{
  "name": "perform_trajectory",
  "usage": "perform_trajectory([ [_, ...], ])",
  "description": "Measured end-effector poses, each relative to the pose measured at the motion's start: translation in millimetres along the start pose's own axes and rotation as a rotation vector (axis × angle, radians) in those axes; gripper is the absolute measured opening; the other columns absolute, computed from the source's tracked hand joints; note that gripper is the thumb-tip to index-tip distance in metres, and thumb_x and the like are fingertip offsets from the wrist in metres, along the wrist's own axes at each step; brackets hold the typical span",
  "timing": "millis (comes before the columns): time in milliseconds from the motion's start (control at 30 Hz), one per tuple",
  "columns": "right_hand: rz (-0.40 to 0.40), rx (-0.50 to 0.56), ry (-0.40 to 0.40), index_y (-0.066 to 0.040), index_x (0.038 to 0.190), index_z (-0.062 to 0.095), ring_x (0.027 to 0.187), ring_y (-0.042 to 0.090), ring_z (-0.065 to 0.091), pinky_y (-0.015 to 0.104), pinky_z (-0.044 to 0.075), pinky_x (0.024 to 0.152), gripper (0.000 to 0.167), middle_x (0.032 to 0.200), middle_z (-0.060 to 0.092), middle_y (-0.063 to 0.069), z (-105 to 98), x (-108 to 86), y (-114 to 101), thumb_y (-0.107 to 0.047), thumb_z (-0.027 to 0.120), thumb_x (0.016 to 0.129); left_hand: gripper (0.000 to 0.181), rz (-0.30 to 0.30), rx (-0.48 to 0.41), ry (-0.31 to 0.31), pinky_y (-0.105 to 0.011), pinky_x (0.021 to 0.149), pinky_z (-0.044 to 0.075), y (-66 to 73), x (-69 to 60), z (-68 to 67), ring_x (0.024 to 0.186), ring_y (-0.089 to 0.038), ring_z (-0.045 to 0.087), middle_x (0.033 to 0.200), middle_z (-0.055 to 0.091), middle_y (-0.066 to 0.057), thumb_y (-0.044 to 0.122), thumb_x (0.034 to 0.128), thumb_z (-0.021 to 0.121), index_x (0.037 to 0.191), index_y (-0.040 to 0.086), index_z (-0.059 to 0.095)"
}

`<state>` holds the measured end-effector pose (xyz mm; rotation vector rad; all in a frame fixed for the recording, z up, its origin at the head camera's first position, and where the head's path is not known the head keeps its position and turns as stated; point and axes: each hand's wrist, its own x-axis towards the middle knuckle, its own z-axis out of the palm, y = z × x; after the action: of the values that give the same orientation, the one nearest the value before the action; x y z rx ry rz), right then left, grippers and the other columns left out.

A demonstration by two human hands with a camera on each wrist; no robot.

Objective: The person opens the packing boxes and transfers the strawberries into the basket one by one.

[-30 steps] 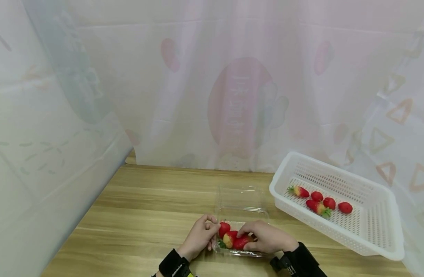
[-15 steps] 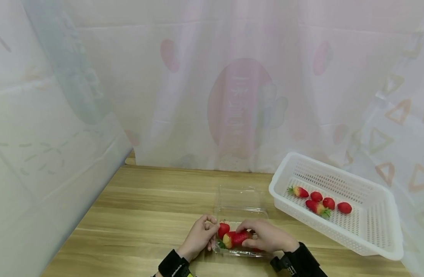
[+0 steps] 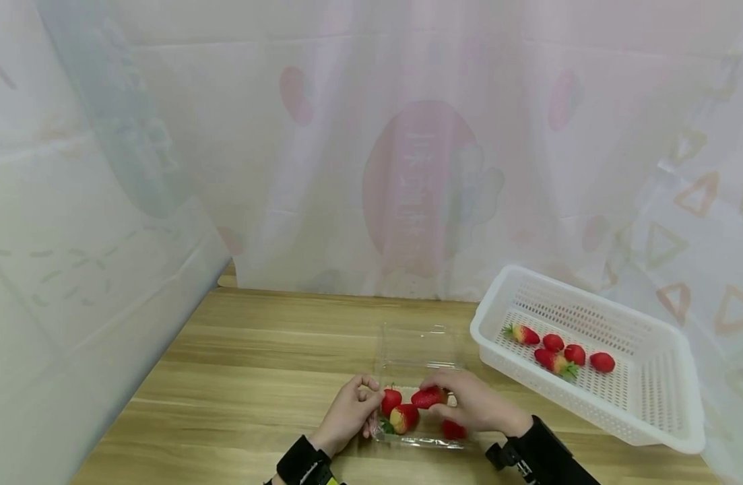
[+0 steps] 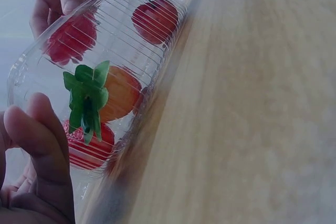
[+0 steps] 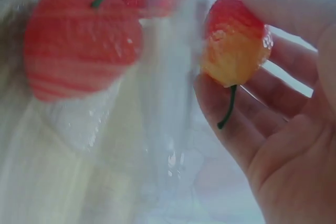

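Right hand (image 3: 473,402) pinches a strawberry (image 3: 428,397) at the open box (image 3: 416,442).
A light pinch should do, with the berry set between the three berries (image 3: 404,418) inside, not on them. The left hand (image 3: 343,412) curls at the box's left rim; whether it grips, I cannot tell. The lid (image 3: 416,347) lies back, out of the way; a basket (image 3: 565,394) of fruit (image 3: 602,362) stands rightward on the counter (image 3: 268,350).

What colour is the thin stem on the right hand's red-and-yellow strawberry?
A dark green stem, clearest in the right wrist view.
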<state>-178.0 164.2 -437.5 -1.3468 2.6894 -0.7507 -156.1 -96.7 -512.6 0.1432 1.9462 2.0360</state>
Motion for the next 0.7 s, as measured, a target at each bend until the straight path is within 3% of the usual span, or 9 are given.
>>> perform_trajectory([
  [400,0.030,-0.042,0.046,-0.011,0.115,0.066,0.083,0.000,0.054,0.022,0.054,0.072,0.028,0.102,0.067,-0.005,-28,-8.9,1,-0.016,0.074,0.090,0.024,0.010,-0.003,0.003,-0.016,0.039,0.043,-0.9,0.6,-0.1,0.041,-0.003,0.047,0.060,0.053,0.002,0.014,0.0988,0.060,0.110,0.000,0.045],
  [700,0.015,-0.129,0.115,-0.012,0.114,0.066,0.080,0.000,0.054,0.019,0.052,0.069,0.031,0.100,0.067,-0.005,-59,-18.6,4,-0.014,0.078,0.085,0.024,0.008,0.007,0.011,-0.016,0.039,0.043,-0.8,1.6,0.8,0.041,-0.003,0.047,0.061,0.053,0.002,0.015,0.0988,0.061,0.110,0.001,0.045],
])
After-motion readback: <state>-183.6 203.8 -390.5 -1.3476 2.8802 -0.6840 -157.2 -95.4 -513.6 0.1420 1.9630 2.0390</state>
